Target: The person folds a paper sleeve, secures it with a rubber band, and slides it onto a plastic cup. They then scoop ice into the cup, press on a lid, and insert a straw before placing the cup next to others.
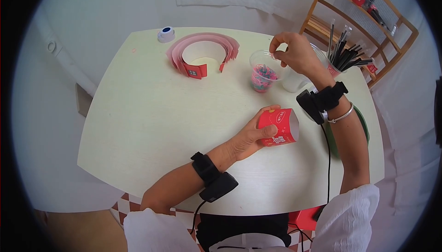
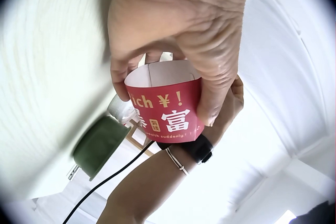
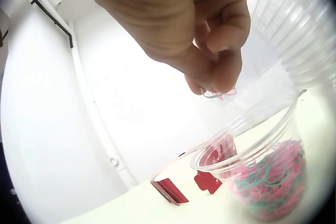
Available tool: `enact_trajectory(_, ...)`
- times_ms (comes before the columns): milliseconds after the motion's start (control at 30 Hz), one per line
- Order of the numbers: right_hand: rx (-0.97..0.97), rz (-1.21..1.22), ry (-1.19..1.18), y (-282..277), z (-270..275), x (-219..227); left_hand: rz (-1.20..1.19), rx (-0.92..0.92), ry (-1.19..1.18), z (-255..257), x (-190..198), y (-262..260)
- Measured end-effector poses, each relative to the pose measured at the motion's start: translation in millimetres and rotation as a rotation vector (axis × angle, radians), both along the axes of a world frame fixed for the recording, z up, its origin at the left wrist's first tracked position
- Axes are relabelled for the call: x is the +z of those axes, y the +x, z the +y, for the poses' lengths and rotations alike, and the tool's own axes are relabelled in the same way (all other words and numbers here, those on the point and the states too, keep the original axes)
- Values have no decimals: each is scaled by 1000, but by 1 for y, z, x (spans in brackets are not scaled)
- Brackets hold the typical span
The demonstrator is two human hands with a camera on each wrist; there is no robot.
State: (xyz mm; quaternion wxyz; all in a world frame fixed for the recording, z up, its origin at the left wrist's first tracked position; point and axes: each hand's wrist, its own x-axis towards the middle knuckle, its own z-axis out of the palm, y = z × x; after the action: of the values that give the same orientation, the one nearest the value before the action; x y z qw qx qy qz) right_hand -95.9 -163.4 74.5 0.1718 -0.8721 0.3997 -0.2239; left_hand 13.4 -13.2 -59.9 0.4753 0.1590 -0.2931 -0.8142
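Two hands busy. Left hand [image 1: 248,138] grips red printed paper sleeve [image 1: 284,126], right of frame centre; right hand [image 1: 298,55], upper right, pinches thin pink-and-grey bands [image 3: 212,96] above clear plastic cup [image 1: 258,62]. Seemingly band-picking; next move likely calls for separating one.

White walls [image 1: 115,15], pale table [image 1: 152,127], wooden rack [image 1: 317,24], checkered floor [image 1: 132,209]
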Motion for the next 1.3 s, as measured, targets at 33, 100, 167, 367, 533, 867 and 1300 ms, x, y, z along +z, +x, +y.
enact_trajectory(33, 3, -10, 4, 0, 0, 0, -1, 1, 1, 0, -1, 0)
enact_trajectory(100, 10, -2, 38, 0, 0, 1, 2, 3, 4, -1, -2, 1)
enact_trajectory(167, 6, 4, 57, 0, 0, 2, 10, 3, 5, -1, -2, 1)
enact_trajectory(367, -19, 12, 45, -2, 1, 3, 3, 7, 10, -2, -2, 3)
enact_trajectory(533, -35, 25, 37, -2, 3, 4, -1, -1, 11, -2, 0, 2)
enact_trajectory(867, -18, 102, -18, -5, 6, 8, -25, 3, 12, -2, 3, 2)
enact_trajectory(1300, -27, -43, 168, -24, 40, 8, 15, -18, -14, 1, 5, 6)
